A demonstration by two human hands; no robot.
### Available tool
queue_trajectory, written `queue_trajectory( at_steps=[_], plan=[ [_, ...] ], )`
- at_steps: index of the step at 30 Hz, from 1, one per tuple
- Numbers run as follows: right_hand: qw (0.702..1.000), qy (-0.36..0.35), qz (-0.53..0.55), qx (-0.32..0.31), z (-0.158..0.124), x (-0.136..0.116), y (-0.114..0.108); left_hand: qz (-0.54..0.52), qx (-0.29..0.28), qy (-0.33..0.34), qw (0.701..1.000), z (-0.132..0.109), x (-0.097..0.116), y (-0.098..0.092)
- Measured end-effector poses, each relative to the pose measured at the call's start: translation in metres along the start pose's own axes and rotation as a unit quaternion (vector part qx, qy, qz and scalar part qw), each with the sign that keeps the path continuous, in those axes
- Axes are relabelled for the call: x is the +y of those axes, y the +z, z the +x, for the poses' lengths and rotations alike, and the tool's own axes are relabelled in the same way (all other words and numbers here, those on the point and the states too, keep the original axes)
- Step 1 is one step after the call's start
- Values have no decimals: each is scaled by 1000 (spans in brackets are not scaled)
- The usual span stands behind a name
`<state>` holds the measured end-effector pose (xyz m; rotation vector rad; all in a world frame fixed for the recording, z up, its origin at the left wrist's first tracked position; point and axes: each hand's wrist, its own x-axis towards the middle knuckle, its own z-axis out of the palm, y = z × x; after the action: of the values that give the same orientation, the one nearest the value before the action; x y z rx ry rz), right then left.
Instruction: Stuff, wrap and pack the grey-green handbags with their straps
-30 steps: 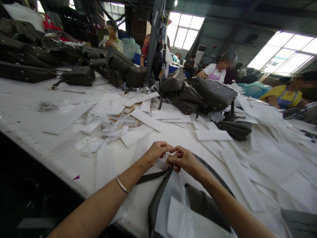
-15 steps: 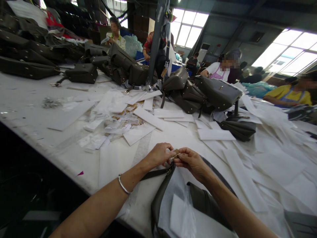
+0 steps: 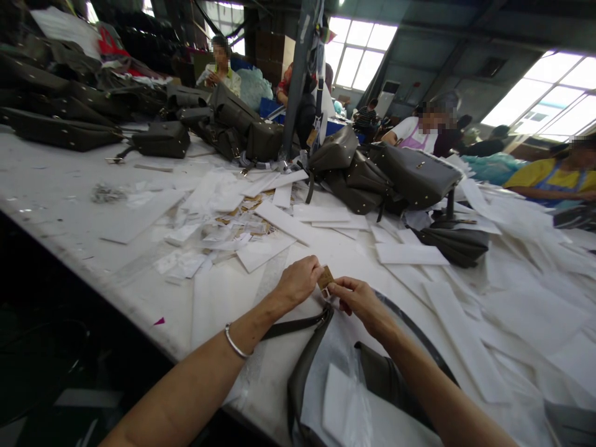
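Partly hidden, small tan tag (image 3: 326,277), pinched by left hand (image 3: 300,282) and right hand (image 3: 356,301), grey handbag (image 3: 298,385) below

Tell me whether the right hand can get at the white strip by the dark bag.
Probably yes, once it lets go: the right hand pinches a small tan tag, and only flat white sheets lie between it and the strip.

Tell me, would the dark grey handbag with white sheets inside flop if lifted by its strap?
Probably floppy: the dark grey handbag sags open on the table. It likely feels light, with white sheets loosely filling it. The thin strap may let it swing.
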<state>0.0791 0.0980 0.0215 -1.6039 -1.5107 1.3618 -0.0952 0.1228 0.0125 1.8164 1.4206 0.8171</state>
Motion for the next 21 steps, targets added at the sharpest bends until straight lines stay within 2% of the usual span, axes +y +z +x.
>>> queue_trajectory(
  at_steps=[3,5,9,12,15,21],
  plan=[
    [998,20,-46,24,2,5,-2,3,17,-39,999,3,-4,-7],
    [999,27,-36,26,2,6,-4,-12,35,-63,997,5,-7,-13],
    [1000,15,-12,2,3,5,-6,-104,54,-73,990,9,-7,-19],
    [999,2,-52,-4,4,6,-2,-217,19,-55,974,7,-3,-15],
    [998,-1,-68,-7,5,11,-1,-323,-22,-37,945,6,-4,-9],
    [998,-6,-48,-48,6,15,-7,-448,-62,-15,892,10,-13,-8]
  ],
)
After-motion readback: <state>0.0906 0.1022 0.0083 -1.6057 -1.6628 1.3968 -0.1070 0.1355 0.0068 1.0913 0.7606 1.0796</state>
